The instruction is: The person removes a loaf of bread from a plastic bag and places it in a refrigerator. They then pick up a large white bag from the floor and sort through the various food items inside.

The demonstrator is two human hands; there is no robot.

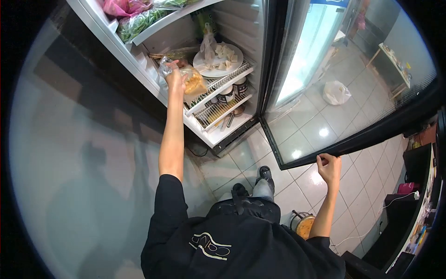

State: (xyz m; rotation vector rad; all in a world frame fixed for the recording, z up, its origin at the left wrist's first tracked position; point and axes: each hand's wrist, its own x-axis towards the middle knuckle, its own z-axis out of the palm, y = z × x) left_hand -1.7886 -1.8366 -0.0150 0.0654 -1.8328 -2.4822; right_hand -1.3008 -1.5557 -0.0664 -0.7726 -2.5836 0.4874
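Observation:
My left hand [175, 78] reaches into the open fridge and is closed on a clear plastic bag [195, 83] with orange-yellow food in it. Just right of the bag, a white plate [217, 65] on the wire shelf [246, 68] bears pale pieces and a knotted clear bag. At the lower edge of the glass fridge door [302, 125], my right hand [329, 168] has its fingers curled against the black frame.
Jars [226, 96] stand on a lower shelf, with a metal utensil [231, 120] below. Bagged greens [139, 24] lie on the top shelf. A round stool [304, 226] is beside my right arm; a dark counter [413, 204] lies at the right.

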